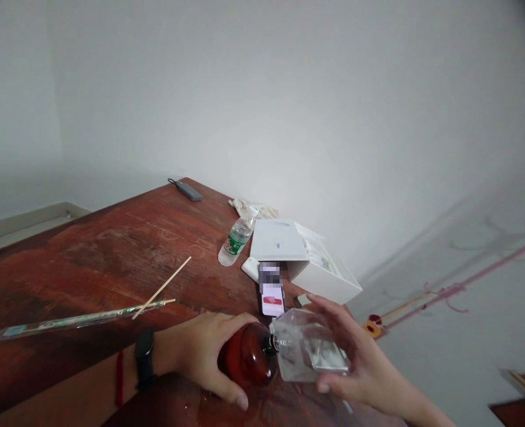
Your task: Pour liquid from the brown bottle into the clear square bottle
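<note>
My left hand (202, 353) is wrapped round a reddish-brown, see-through bottle (248, 359), which is tilted so its dark neck points right. Fingers and thumb of my right hand (355, 356) grip a clear, square-sided bottle (295, 350) lying tilted with its neck to the left. The two necks meet or nearly meet; whether they touch I cannot tell. Behind them lies a lit phone (271, 296) with part of its screen blurred out.
A white box (280, 240) and a water bottle (235, 240) with a green label stand beyond the hands. Two chopsticks (162, 287) and a long clear wrapper (66, 321) lie left on the wooden table (111, 249). A grey device (187, 190) rests near the far corner.
</note>
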The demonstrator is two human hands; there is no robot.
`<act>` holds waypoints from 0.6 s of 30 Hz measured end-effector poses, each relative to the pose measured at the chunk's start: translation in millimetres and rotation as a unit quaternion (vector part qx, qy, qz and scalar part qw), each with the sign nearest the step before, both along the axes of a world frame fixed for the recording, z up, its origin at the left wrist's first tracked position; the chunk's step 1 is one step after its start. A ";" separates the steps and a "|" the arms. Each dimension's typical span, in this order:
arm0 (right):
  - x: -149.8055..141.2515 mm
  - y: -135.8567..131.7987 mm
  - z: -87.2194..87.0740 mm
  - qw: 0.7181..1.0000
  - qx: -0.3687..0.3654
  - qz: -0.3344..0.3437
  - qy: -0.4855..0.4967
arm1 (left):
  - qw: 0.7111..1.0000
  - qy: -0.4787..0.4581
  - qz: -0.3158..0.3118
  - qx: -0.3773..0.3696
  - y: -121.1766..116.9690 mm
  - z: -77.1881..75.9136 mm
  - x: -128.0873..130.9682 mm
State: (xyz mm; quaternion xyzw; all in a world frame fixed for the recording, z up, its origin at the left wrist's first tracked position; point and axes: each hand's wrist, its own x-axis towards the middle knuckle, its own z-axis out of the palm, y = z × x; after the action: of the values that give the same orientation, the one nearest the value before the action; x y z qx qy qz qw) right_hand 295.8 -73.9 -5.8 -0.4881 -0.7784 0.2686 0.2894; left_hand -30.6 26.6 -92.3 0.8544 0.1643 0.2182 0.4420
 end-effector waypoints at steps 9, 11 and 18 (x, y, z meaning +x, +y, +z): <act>-27.3 -21.8 -44.4 0.982 -0.051 -0.075 0.165 | 1.000 0.008 0.021 -0.001 0.1 2.2 -0.4; -39.3 -21.5 -53.0 0.965 -0.069 -0.076 0.243 | 1.000 0.003 0.024 0.000 3.0 2.1 -1.5; -86.2 3.8 -67.8 0.943 0.008 -0.131 0.304 | 0.987 -0.096 0.132 -0.008 25.6 -7.0 -13.3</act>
State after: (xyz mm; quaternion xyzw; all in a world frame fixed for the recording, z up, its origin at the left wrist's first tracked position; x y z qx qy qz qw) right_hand 209.5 -70.1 -73.6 -0.4787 -0.5842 0.3576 0.5492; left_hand -43.9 52.2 -99.3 0.7968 0.2344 0.3539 0.4300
